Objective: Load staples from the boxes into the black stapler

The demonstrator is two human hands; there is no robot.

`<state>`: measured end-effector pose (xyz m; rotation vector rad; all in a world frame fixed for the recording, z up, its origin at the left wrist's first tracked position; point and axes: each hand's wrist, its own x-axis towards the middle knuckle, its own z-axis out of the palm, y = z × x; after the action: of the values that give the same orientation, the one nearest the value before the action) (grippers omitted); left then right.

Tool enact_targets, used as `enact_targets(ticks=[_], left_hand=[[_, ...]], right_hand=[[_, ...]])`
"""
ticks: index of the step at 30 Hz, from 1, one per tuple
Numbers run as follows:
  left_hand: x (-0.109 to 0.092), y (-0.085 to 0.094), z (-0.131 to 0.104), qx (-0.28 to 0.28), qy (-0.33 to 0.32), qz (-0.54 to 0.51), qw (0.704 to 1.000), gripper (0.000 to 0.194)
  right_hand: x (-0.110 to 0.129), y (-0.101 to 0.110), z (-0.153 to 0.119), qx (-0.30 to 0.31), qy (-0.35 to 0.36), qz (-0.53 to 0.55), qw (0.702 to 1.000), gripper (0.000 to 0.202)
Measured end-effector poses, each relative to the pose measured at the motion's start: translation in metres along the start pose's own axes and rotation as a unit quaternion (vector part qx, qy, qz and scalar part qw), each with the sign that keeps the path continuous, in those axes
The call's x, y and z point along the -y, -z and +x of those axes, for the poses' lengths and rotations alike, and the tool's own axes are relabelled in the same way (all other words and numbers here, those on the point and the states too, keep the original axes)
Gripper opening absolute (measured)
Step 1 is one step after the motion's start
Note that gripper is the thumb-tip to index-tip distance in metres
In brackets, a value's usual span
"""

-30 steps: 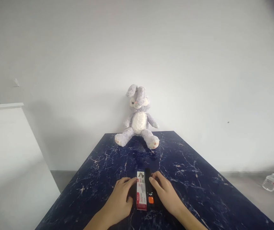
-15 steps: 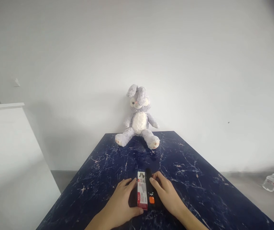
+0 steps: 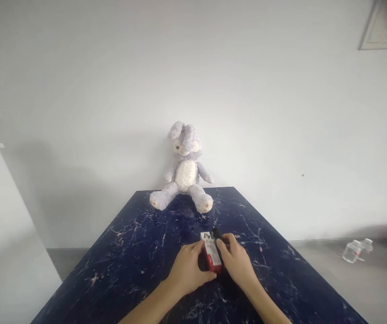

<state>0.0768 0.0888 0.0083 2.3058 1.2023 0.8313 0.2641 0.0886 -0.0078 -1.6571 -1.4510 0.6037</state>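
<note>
A small red and white box (image 3: 212, 254) with printing on top is in my left hand (image 3: 189, 268). My thumb is at its near end and my fingers at its far left edge. Right beside the box, a long black object (image 3: 217, 234) is pinched between the thumb and fingers of my right hand (image 3: 235, 258), which hide much of it. The box slants, its near end turned to the right. Both hands are over the near part of the dark blue marbled table (image 3: 129, 252).
A grey plush rabbit (image 3: 186, 175) sits at the table's far end against the white wall (image 3: 264, 112). To the left stands a white cabinet (image 3: 4, 225). Clear plastic bottles (image 3: 351, 252) are on the floor at right.
The view has swung to the right. My hands have moved the box and black object slightly away from me, and the box has turned aslant. The orange patch on the black object no longer shows.
</note>
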Motion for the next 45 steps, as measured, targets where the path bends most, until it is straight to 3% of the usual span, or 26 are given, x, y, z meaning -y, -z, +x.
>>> enact_targets(ticks=[6, 10, 14, 17, 19, 21, 24, 27, 30, 34, 36, 45], left_hand=[[-0.031, -0.076, 0.09, -0.001, -0.006, 0.029, 1.0, 0.052], [-0.049, -0.111, 0.121, 0.005, -0.021, 0.034, 0.999, 0.069], [-0.047, -0.119, 0.12, -0.038, -0.04, 0.07, 0.996, 0.084], [-0.042, -0.116, 0.114, -0.074, -0.04, 0.064, 0.994, 0.07], [-0.04, -0.113, 0.111, -0.094, -0.032, 0.048, 0.994, 0.057], [-0.037, -0.108, 0.108, -0.125, -0.025, 0.035, 0.991, 0.05], [-0.028, -0.096, 0.1, -0.169, -0.022, 0.029, 0.985, 0.045], [-0.011, -0.077, 0.084, -0.189, -0.035, 0.035, 0.981, 0.043], [0.008, -0.055, 0.06, -0.16, -0.055, 0.04, 0.985, 0.033], [0.022, -0.036, 0.031, -0.039, -0.086, 0.048, 0.994, 0.029], [0.023, -0.032, 0.025, -0.014, -0.098, 0.063, 0.993, 0.032], [0.022, -0.035, 0.027, -0.002, -0.099, 0.109, 0.989, 0.034]], right_hand=[[-0.049, 0.056, 0.041, -0.103, -0.032, -0.035, 0.994, 0.05], [-0.074, 0.082, 0.055, -0.145, -0.062, -0.04, 0.987, 0.056], [-0.081, 0.081, 0.06, -0.175, -0.059, -0.046, 0.982, 0.06], [-0.076, 0.075, 0.057, -0.266, -0.026, -0.067, 0.961, 0.064], [-0.069, 0.072, 0.053, -0.33, 0.029, -0.091, 0.939, 0.062], [-0.057, 0.068, 0.047, -0.352, 0.101, -0.114, 0.923, 0.059], [-0.037, 0.053, 0.034, -0.322, 0.2, -0.151, 0.913, 0.056], [-0.02, 0.029, 0.02, -0.249, 0.279, -0.183, 0.909, 0.056], [-0.012, 0.005, 0.008, -0.144, 0.326, -0.205, 0.912, 0.055], [-0.011, -0.01, 0.001, 0.035, 0.302, -0.207, 0.93, 0.049], [-0.009, -0.01, -0.001, 0.098, 0.283, -0.189, 0.935, 0.047], [0.0, 0.0, -0.003, 0.132, 0.226, -0.115, 0.958, 0.042]])
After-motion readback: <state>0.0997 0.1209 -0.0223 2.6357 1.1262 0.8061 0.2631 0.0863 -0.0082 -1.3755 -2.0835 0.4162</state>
